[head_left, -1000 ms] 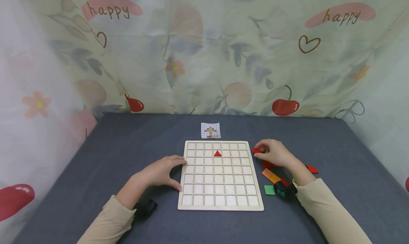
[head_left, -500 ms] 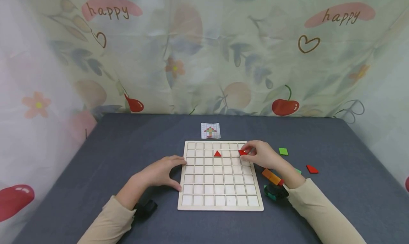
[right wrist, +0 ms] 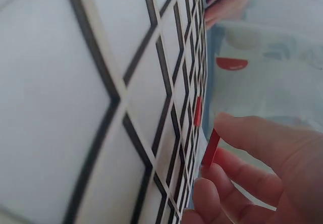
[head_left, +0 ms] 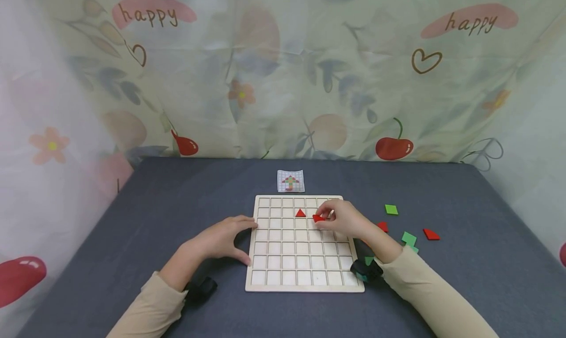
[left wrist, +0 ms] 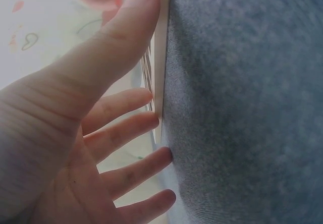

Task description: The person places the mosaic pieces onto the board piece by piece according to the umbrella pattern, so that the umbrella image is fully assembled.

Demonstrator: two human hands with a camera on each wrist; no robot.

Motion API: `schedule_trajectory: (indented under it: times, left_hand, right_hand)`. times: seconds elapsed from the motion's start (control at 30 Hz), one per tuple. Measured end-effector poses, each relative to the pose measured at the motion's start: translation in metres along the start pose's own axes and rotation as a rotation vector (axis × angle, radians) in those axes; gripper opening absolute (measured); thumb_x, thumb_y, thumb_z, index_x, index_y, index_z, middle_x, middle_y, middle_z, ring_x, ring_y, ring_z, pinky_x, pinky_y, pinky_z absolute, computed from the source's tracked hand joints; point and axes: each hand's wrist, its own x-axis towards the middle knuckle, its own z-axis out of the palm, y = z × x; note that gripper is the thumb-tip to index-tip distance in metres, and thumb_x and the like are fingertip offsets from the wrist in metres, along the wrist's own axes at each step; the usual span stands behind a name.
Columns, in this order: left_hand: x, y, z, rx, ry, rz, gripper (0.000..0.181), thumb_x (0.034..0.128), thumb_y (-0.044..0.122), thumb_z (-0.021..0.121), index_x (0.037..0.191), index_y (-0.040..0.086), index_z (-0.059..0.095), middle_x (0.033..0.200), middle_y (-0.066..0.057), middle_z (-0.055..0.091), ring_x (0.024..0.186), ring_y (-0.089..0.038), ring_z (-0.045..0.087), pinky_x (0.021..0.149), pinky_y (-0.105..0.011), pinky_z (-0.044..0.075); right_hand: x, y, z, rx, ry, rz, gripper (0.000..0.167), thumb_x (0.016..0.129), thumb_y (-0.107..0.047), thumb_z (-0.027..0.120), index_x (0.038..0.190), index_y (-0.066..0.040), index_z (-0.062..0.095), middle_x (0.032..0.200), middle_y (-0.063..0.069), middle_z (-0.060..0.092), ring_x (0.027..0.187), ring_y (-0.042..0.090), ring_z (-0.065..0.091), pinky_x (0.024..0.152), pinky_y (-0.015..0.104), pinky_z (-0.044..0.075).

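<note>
Over the upper right of a pale gridded board point(head_left: 283, 249), my right hand point(head_left: 347, 220) pinches a red tile point(head_left: 318, 218) between thumb and fingers. In the right wrist view the red tile point(right wrist: 211, 148) stands on edge in the grip, just off the grid. One red triangle tile point(head_left: 300, 213) lies in a cell of the second row, left of the held tile. My left hand point(head_left: 223, 238) rests at the board's left edge, its thumb and fingertips touching the rim. In the left wrist view the fingers of the left hand point(left wrist: 116, 128) are spread and hold nothing.
Beyond the board lies a small pattern card point(head_left: 290, 181) with a coloured arrow-like figure. Right of the board are loose tiles: a light green square point(head_left: 391, 209), a red quarter-like piece point(head_left: 431, 234), green pieces point(head_left: 409, 239) and a red piece point(head_left: 382, 226) partly behind the right arm.
My right hand has carried the red tile leftward from beside the board's upper right corner to above its cells, near the red triangle. The left hand stays at the board's edge.
</note>
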Motion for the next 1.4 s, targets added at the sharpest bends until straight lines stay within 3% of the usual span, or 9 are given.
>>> schedule_trajectory:
  times: [0.57, 1.0, 1.4]
  left_hand:
    - [0.0, 0.001, 0.001, 0.003, -0.005, -0.018, 0.084, 0.065, 0.042, 0.082, 0.134, 0.007, 0.05, 0.141, -0.012, 0.046, 0.129, -0.03, 0.044, 0.106, -0.047, 0.037]
    - [0.001, 0.001, 0.001, 0.008, -0.008, -0.018, 0.085, 0.065, 0.043, 0.082, 0.135, 0.007, 0.049, 0.141, -0.011, 0.046, 0.129, -0.029, 0.043, 0.106, -0.047, 0.037]
    - [0.001, 0.001, 0.001, 0.006, -0.005, -0.016, 0.085, 0.0652, 0.043, 0.082, 0.135, 0.007, 0.049, 0.141, -0.012, 0.045, 0.13, -0.03, 0.043, 0.106, -0.047, 0.036]
  right_hand:
    - [0.008, -0.013, 0.015, -0.096, 0.008, 0.098, 0.017, 0.079, -0.021, 0.074, 0.089, -0.009, 0.066, 0.077, 0.0, 0.06, 0.07, 0.012, 0.05, 0.066, 0.025, 0.042]
    - [0.008, -0.016, 0.015, -0.149, 0.022, 0.09, 0.017, 0.078, -0.022, 0.075, 0.087, -0.011, 0.066, 0.075, -0.001, 0.059, 0.068, 0.012, 0.049, 0.063, 0.025, 0.04]
    - [0.008, -0.016, 0.012, -0.118, -0.003, 0.119, 0.019, 0.079, -0.024, 0.074, 0.091, -0.011, 0.065, 0.08, 0.0, 0.061, 0.071, 0.011, 0.052, 0.065, 0.025, 0.042]
